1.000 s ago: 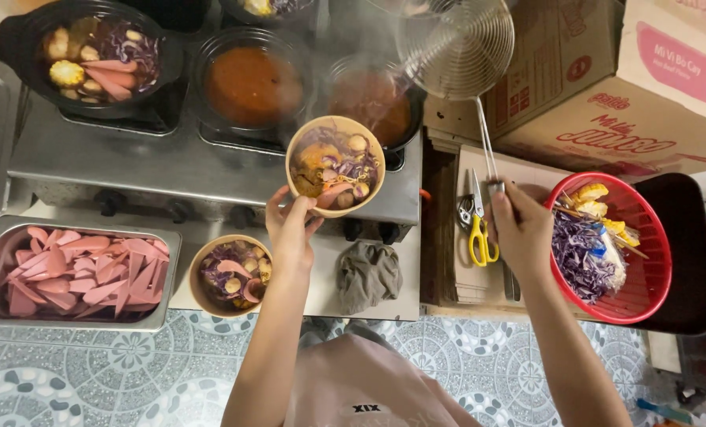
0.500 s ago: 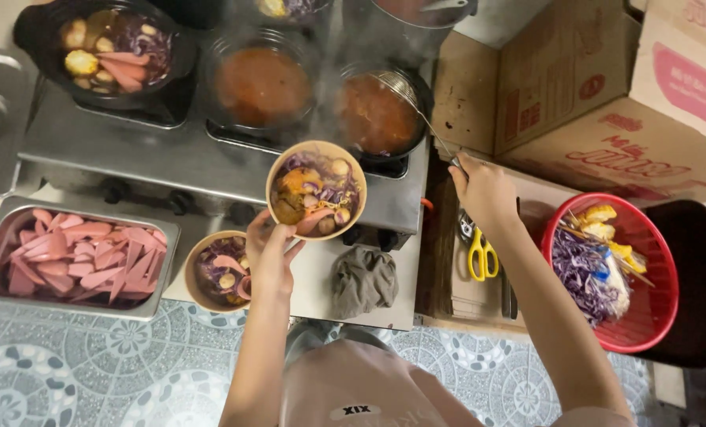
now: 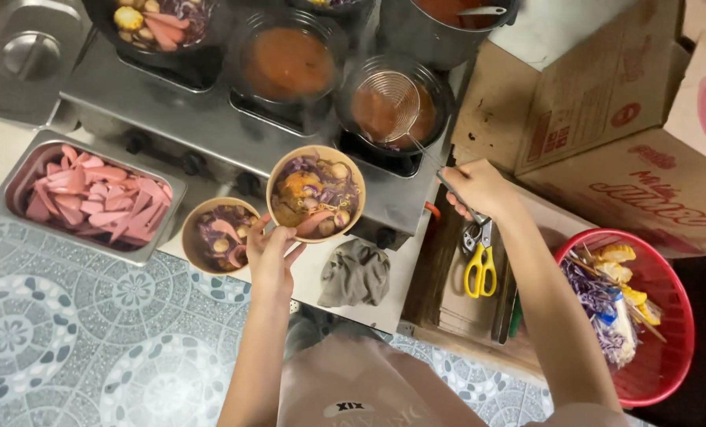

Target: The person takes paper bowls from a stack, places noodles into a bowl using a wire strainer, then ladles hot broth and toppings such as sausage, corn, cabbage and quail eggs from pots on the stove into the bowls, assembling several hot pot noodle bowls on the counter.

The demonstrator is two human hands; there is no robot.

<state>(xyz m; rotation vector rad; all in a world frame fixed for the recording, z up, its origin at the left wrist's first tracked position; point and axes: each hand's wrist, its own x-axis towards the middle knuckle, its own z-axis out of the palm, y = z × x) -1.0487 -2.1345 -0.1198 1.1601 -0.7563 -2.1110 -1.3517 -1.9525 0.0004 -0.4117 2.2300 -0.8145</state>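
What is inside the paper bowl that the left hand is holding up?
The paper bowl in the left hand holds purple cabbage shreds, pink sausage strips and round balls. Anything beneath this top layer is covered.

The left hand [image 3: 272, 251] holds a round tan paper bowl [image 3: 316, 194] of food while the right hand [image 3: 479, 190] grips a wire mesh skimmer [image 3: 391, 101] over a dark pot of reddish broth [image 3: 392, 107].

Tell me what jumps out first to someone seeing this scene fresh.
The filled paper bowl that the left hand holds up over the stove edge draws the eye first. Next, the right hand grips a wire strainer resting in a pot of reddish broth. To the sides sit a tray of pink slices at left and a red basket at right.
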